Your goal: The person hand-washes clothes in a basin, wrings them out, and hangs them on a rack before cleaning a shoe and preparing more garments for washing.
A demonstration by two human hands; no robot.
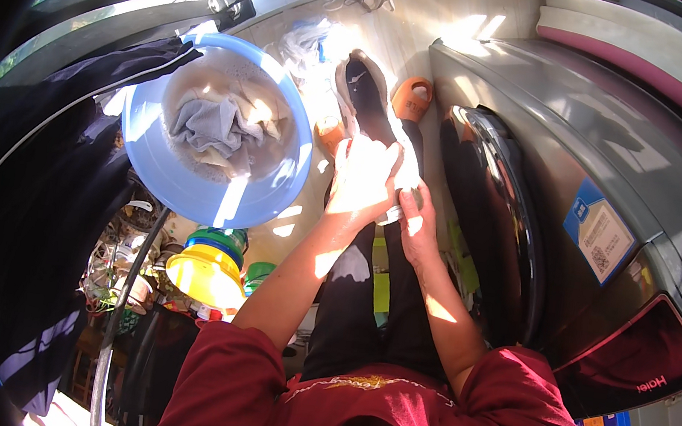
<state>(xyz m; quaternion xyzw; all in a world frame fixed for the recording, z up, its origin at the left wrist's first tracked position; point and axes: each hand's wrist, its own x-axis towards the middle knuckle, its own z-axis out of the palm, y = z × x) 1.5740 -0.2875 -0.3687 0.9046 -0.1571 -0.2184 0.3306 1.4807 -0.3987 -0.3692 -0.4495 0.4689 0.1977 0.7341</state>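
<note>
A pale shoe [403,169] with a dark inside is held out in front of me, its opening away from me and its other end near my body. My left hand [363,177] is closed over its near left part, the curled fingers resting on the upper. Whether anything small sits under those fingers is hidden. Lower on the right side, my right hand [418,221] grips the near end, thumb against the edge. Left of the shoe stands a light blue basin [246,213] holding cloudy, sudsy water, with a grey cloth [215,123] partly above it.
Orange slippers [413,97] are on my feet, beyond my hands. A grey washing machine [538,92] stands close on the right. Dark clothes [41,199] hang at the left beside a pole [119,330]. A yellow tub [208,275] lies below the basin; a plastic bag [301,44] is farther off.
</note>
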